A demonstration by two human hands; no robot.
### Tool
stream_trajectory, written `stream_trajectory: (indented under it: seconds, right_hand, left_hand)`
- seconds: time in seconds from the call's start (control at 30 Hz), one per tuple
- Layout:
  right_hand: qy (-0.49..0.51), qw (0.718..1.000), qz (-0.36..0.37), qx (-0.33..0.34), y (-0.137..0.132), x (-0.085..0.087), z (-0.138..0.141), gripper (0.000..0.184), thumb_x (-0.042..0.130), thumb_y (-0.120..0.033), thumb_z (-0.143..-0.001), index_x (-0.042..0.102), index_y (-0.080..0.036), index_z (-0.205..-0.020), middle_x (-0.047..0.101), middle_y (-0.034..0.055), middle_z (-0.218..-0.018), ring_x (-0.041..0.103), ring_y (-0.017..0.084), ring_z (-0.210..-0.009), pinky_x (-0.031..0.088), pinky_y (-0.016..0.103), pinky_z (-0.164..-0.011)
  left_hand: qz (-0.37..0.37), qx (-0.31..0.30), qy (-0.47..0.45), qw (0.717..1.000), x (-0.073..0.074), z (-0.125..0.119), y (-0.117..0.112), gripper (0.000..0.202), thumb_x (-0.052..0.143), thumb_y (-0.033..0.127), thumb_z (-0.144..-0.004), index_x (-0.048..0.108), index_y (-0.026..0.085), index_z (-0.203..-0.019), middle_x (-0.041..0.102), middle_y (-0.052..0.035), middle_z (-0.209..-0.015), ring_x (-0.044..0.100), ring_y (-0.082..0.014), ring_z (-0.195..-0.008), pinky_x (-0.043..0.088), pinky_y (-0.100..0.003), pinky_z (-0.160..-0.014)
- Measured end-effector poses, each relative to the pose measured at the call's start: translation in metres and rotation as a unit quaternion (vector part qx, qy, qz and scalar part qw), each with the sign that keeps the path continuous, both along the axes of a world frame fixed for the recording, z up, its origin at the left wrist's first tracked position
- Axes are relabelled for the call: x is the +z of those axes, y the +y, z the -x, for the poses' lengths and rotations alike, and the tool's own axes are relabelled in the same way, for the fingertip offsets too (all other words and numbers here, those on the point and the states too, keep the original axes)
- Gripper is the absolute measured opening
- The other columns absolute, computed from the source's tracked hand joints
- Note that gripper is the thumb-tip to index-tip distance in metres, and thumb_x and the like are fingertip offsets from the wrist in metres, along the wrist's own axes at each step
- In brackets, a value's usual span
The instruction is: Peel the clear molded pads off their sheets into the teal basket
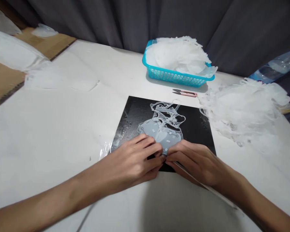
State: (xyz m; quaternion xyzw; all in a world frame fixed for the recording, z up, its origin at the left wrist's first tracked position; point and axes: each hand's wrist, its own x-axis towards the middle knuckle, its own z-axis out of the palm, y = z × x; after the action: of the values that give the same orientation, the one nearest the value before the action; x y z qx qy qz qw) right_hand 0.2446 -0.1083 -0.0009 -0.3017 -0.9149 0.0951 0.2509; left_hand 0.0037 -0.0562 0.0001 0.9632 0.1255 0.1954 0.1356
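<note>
Over the near part of a black mat, my left hand and my right hand meet with bent, closed fingers. Both pinch the near edge of a translucent, rounded plastic-like piece with small spots and holes. Their fingertips hide that edge. A similar rounded piece lies beside it on the left, partly behind my left fingers. Thin, curled translucent trimmings stretch across the mat beyond both pieces. Under my right hand runs a narrow pale strip; whether I hold it is unclear.
Beyond the mat stands a blue basket heaped with translucent pieces. Pink-handled thread snips lie before it. At right are a pile of clear trimmings and a plastic bottle. Cardboard with plastic bags is at left.
</note>
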Motion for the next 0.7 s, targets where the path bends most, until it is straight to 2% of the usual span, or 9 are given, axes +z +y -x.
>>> stream_trajectory:
  seconds: [0.17,0.3,0.4,0.57,0.7]
  right_hand:
    - [-0.053,0.996,0.066,-0.012,-0.004,0.008,-0.006,0.013,0.049,-0.011,-0.104,0.061,-0.015,-0.099,0.064,0.0050,-0.088,0.061,0.016,-0.082,0.051,0.031,-0.075]
    - [-0.084,0.990,0.111,-0.029,-0.004,0.012,-0.012,0.018,0.047,-0.015,-0.106,0.061,-0.018,-0.095,0.063,0.0026,-0.085,0.059,0.013,-0.075,0.047,0.027,-0.068]
    - [-0.066,0.992,0.106,-0.036,0.001,0.013,-0.011,0.021,0.046,-0.019,-0.108,0.062,-0.018,-0.095,0.065,0.0012,-0.082,0.061,0.011,-0.072,0.046,0.024,-0.065]
    - [-0.034,0.997,0.067,-0.031,0.006,0.009,-0.004,0.019,0.050,-0.019,-0.107,0.064,-0.017,-0.094,0.068,0.0009,-0.080,0.064,0.011,-0.074,0.046,0.023,-0.068]
    - [-0.037,0.998,0.029,-0.032,0.002,0.007,0.000,0.023,0.047,-0.020,-0.108,0.062,-0.017,-0.092,0.065,0.0009,-0.078,0.059,0.012,-0.071,0.041,0.025,-0.064]
  left_hand:
    - [0.018,0.009,0.008,1.000,0.000,0.000,0.000,0.016,0.056,0.018,-0.102,0.072,0.015,-0.100,0.066,-0.0065,-0.091,0.058,-0.0214,-0.084,0.043,-0.035,-0.082]
    - [0.028,0.018,0.012,0.999,0.000,0.000,0.000,0.017,0.056,0.019,-0.102,0.072,0.016,-0.101,0.065,-0.0067,-0.092,0.057,-0.0216,-0.084,0.042,-0.035,-0.082]
    - [0.031,0.020,0.011,0.999,0.000,0.000,0.000,0.016,0.055,0.019,-0.102,0.071,0.016,-0.101,0.065,-0.0069,-0.093,0.056,-0.0218,-0.085,0.041,-0.035,-0.082]
    - [0.032,0.016,0.016,0.999,-0.001,0.002,-0.002,0.015,0.055,0.019,-0.102,0.069,0.017,-0.100,0.064,-0.0062,-0.093,0.057,-0.0213,-0.086,0.042,-0.035,-0.083]
    - [0.009,0.017,0.013,1.000,-0.002,0.001,-0.004,0.014,0.055,0.017,-0.102,0.069,0.016,-0.099,0.064,-0.0066,-0.092,0.057,-0.0215,-0.086,0.042,-0.035,-0.083]
